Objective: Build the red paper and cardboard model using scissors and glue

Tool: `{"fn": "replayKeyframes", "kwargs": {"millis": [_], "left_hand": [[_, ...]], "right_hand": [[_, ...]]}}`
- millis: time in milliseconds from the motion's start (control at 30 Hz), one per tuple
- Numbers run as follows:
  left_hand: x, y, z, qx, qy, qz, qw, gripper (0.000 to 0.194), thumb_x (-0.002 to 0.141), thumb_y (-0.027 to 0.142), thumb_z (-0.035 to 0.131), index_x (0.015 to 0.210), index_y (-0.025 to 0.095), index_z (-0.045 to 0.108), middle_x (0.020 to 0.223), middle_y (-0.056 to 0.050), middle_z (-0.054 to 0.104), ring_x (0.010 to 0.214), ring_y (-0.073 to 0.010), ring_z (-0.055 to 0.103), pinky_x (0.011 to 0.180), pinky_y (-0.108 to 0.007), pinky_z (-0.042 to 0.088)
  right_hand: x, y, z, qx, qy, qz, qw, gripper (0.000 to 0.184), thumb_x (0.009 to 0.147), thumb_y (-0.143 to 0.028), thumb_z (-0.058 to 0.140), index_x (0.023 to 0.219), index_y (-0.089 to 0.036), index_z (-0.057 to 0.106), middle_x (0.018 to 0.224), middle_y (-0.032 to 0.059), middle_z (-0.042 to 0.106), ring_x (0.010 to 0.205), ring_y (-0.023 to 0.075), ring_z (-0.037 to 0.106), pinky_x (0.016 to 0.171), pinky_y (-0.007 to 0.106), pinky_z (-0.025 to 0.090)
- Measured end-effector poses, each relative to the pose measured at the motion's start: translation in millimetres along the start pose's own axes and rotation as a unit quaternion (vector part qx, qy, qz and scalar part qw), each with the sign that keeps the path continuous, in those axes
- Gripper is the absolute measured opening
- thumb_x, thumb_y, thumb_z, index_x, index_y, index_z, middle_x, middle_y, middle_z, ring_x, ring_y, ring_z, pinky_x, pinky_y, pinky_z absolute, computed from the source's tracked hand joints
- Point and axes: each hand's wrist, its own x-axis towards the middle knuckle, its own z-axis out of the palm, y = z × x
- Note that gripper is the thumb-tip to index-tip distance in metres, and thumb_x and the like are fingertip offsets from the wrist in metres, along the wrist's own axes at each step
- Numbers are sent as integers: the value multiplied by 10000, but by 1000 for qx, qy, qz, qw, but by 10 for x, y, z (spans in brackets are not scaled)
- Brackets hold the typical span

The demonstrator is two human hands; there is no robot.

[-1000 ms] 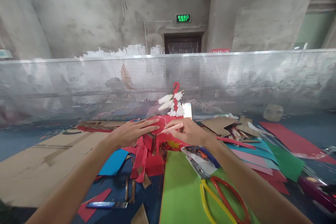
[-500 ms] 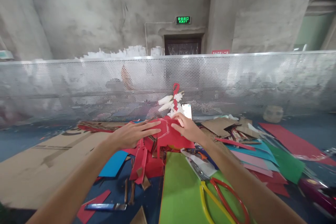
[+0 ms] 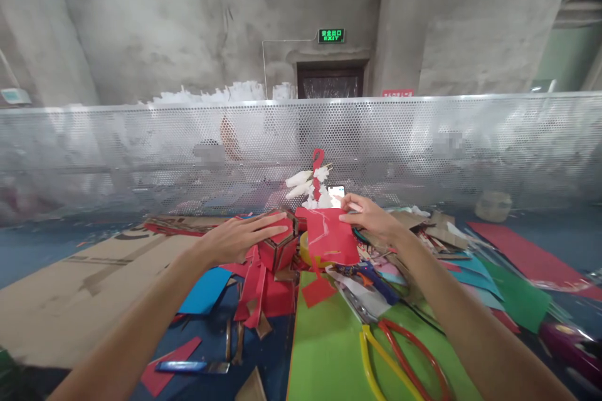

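My left hand (image 3: pixel 237 238) lies over a red many-sided cardboard box (image 3: pixel 275 250) with brown edges, its fingers stretched across the top and its thumb hidden. Between the fingers of my right hand (image 3: pixel 371 218) hangs a red sheet of paper (image 3: pixel 332 235) marked with white lines. A slim pale stick (image 3: pixel 352 203) also shows in that hand; its kind is unclear. Partly behind the sheet sits a yellow tape roll (image 3: pixel 308 250). A small red scrap (image 3: pixel 318 292) rests on the green board (image 3: pixel 324 351) below.
Scissors (image 3: pixel 371 326) with red and yellow handles lie on the green board. A blue cutter knife (image 3: pixel 192 366) is at the lower left, near flat cardboard (image 3: pixel 94 282). A phone (image 3: pixel 335 194) and white flowers (image 3: pixel 301 185) stand behind. Coloured sheets (image 3: pixel 508 288) are stacked right.
My right hand has moved right with the red sheet, pulling it off the box top and uncovering the box's edges and the tape roll. My left hand has stayed on the box.
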Motion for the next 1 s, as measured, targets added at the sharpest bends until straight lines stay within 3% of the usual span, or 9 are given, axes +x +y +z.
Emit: {"fn": "replayKeyframes", "kwargs": {"millis": [100,233,333,467,700,900,1000], "left_hand": [[-19,-41,34,-36,16,-28,999,1054,850,37,538,1624,474,-28,1730,10,115,1439,-219,491,792,-222,566],[-53,-139,95,-107,32,-111,988,922,949,128,462,1620,486,-60,1717,5,212,1295,-235,631,874,-317,593],[-107,-257,166,-149,77,-157,973,889,964,216,507,1648,398,-32,1705,-32,265,1413,-263,523,1046,-366,532],[-216,-419,245,-179,135,-181,957,761,988,251,507,1641,223,118,1686,-104,305,1505,-279,386,1207,-413,379],[-310,-496,361,-192,103,-206,954,677,1010,247,486,1592,92,177,1661,-182,329,1492,-287,398,1227,-427,354],[-388,-510,409,-192,107,-230,948,652,1041,255,409,1628,149,143,1666,-150,330,1473,-312,425,1182,-457,399],[-396,-574,414,-230,87,-237,940,786,965,271,540,1640,160,153,1678,-147,307,1487,-323,405,1186,-452,385]], "right_hand": [[-26,-12,-45,4,9,-5,1000,341,677,-354,788,853,-232,523,981,37,628,1089,250,595,798,304,469],[-24,-23,-26,1,2,-18,1000,337,696,-368,788,853,-234,521,1017,43,654,1065,244,604,821,318,476],[-15,-28,-11,-9,-6,-31,999,318,710,-368,786,856,-236,536,970,36,649,1070,248,605,850,323,466],[-31,-51,-24,-4,-4,-31,999,336,716,-382,793,875,-231,539,935,20,619,1048,234,594,831,303,446],[-87,-116,-11,-8,-32,-22,999,314,745,-368,794,898,-216,566,888,-12,539,812,152,531,712,257,432],[-172,-226,198,93,-77,8,993,365,738,-379,825,934,-250,545,911,-24,545,709,122,517,664,257,455],[-244,-264,352,46,-83,-7,995,307,761,-346,806,911,-236,561,883,-18,546,767,137,539,723,266,462]]}}
